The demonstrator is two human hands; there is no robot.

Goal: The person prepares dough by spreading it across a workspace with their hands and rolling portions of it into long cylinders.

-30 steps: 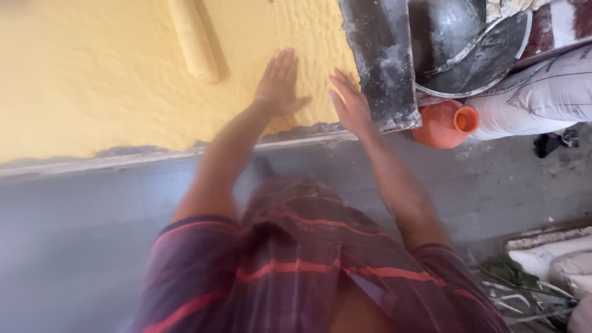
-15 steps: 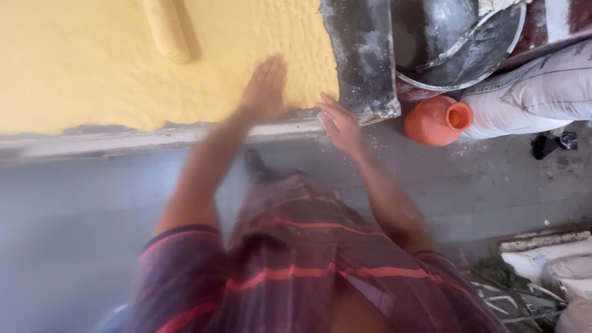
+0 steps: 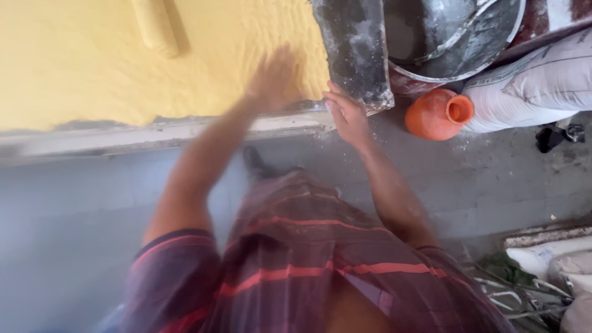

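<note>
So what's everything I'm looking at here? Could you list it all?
yellow textured surface: one, yellow, upper left, with a pale edge along its lower side
roller-like cylinder: one, yellow, lying on the yellow surface at the top
dark board: one, grey-black and spattered, top centre
metal basin: one, grey, top right
orange jug: one, orange, on its side on the floor, right of the board
sack: one, whitish, right edge
grey floor: one, grey, lower half
striped shirt: one, dark with red stripes, bottom centre
left hand: blurred, over the yellow surface
right hand: at the lower edge of the dark board
</note>
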